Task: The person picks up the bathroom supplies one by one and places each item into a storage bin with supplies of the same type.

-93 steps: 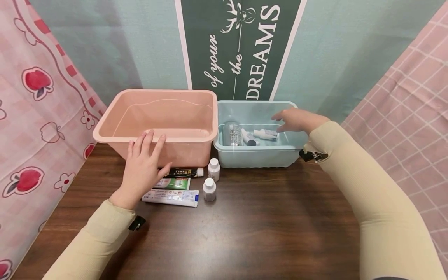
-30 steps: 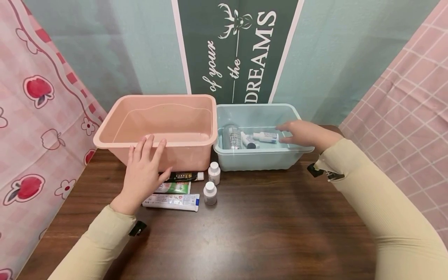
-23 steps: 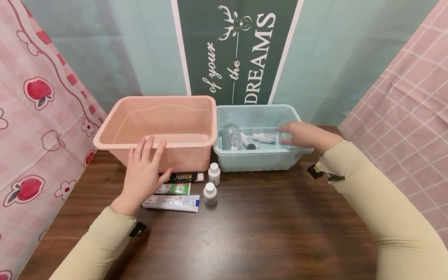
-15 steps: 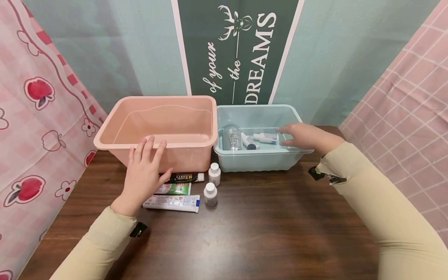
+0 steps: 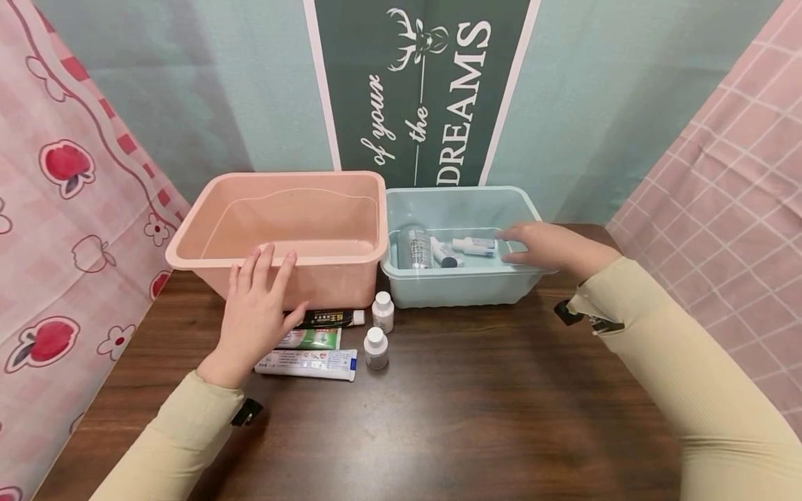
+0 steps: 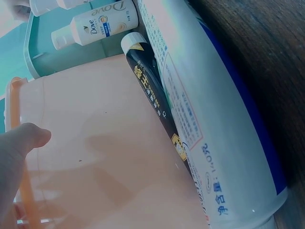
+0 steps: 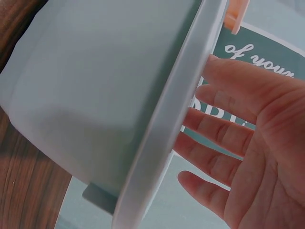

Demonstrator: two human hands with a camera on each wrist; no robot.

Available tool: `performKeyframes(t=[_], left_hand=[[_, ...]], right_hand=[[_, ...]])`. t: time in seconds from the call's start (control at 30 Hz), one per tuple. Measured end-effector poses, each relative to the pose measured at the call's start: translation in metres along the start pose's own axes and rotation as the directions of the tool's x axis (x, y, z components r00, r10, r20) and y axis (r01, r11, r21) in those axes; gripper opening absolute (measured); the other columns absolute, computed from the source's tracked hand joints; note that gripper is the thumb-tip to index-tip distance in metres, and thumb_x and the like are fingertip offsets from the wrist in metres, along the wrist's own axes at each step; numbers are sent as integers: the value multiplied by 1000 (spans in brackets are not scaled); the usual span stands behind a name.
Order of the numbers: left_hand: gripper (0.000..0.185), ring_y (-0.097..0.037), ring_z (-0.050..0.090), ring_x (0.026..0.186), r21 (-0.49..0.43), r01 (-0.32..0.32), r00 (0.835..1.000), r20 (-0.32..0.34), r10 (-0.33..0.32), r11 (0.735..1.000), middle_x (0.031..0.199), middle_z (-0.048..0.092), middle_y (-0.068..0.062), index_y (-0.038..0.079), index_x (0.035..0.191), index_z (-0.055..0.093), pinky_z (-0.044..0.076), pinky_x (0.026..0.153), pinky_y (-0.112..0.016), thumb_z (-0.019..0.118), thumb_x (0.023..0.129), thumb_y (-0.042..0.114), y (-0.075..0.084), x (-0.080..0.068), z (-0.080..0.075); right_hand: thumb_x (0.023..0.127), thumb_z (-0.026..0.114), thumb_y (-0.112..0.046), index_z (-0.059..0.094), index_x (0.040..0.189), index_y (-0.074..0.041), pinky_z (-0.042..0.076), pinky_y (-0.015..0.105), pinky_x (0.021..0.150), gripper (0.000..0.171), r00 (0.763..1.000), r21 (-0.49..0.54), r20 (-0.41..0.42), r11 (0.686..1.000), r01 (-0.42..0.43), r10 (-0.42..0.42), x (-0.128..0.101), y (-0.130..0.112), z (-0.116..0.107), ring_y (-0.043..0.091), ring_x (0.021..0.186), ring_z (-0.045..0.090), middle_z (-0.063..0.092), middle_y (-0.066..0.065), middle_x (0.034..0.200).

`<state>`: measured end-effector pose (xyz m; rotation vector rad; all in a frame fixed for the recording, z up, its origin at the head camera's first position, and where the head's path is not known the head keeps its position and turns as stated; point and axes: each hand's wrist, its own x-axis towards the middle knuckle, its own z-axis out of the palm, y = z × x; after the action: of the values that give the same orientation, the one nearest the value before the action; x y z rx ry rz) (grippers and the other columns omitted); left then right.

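The right hand (image 5: 544,245) comes back and down from deep over the blue bin (image 5: 460,287): earlier it hovered above the small white bottle (image 5: 476,244) near the bin's far side, and now it sits lower at the near right rim, fingers spread over the edge, the forearm drawn back toward the table's right side.

A green banner (image 5: 426,90) (white lettering) hangs between pink patterned curtains (image 5: 69,181).
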<state>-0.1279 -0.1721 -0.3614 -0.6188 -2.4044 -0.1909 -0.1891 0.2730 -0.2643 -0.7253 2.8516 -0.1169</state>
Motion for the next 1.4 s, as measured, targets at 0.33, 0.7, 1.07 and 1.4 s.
performKeyframes(t=[0.33, 0.7, 1.07, 1.4], left_hand=[[81, -46, 28, 127, -4, -3, 1000, -11, 3, 1000, 138, 32, -29, 6, 138, 39, 17, 100, -64, 72, 70, 37, 0, 0, 0], [81, -47, 28, 126, -8, -7, 1000, -18, 7, 1000, 138, 32, -28, 5, 138, 39, 17, 101, -63, 70, 71, 38, -1, 0, 1], [81, -47, 28, 126, -8, -6, 1000, -15, 6, 1000, 137, 32, -29, 5, 137, 39, 17, 101, -63, 72, 70, 37, -1, 1, 1], [81, -47, 29, 126, -10, -6, 1000, -21, 6, 1000, 137, 33, -29, 5, 137, 39, 18, 101, -63, 71, 70, 37, -1, 1, 1]], right_hand=[[87, 64, -19, 48, 132, 3, 35, 54, 97, 53, 1000, -4, 5, 1000, -28, 28, -4, -4, 1, 43, 120, 45, 48, 30, 129], [86, 66, -19, 48, 133, 1, 37, 54, 95, 54, 1000, -10, -11, 1000, -21, 21, -9, -8, -2, 41, 118, 47, 50, 27, 129], [86, 66, -19, 50, 131, 1, 37, 53, 95, 52, 999, -13, -33, 1000, 3, -4, -16, -11, -4, 41, 117, 48, 51, 27, 126], [87, 65, -21, 51, 131, 0, 38, 52, 95, 51, 999, -14, -46, 1000, 7, -8, -23, -17, -5, 40, 117, 49, 51, 26, 126]])
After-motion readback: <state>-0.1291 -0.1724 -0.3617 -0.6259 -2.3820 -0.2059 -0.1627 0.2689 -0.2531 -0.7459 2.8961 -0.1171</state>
